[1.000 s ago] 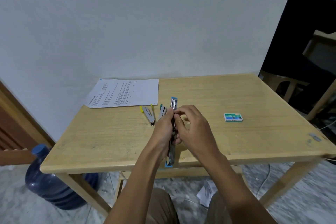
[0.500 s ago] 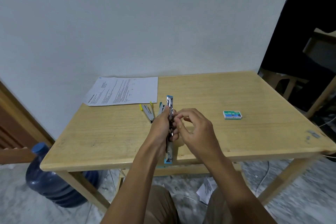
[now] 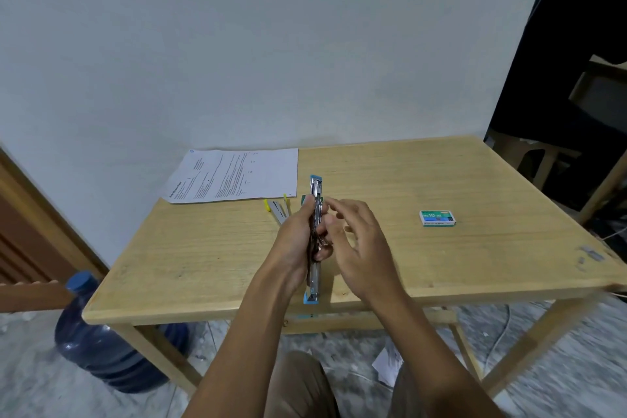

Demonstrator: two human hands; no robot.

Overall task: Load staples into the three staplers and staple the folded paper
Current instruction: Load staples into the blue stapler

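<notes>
Pale wooden worktop (image 3: 475, 180) bears the paper (image 3: 237, 175) far left and the staple box (image 3: 437, 218) right, while over its middle the left hand (image 3: 293, 241) grasps the opened blue stapler (image 3: 316, 187) in curled fingers and the right hand (image 3: 363, 248) hovers just beside it, fingers released.

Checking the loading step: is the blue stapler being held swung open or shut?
Open: the blue stapler is swung out straight, a blue end at each tip, metal channel showing, gripped by the left hand.

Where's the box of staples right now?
In the head view, the staple box lies on the table, to the right of the right hand and the blue stapler, touching neither.
</notes>
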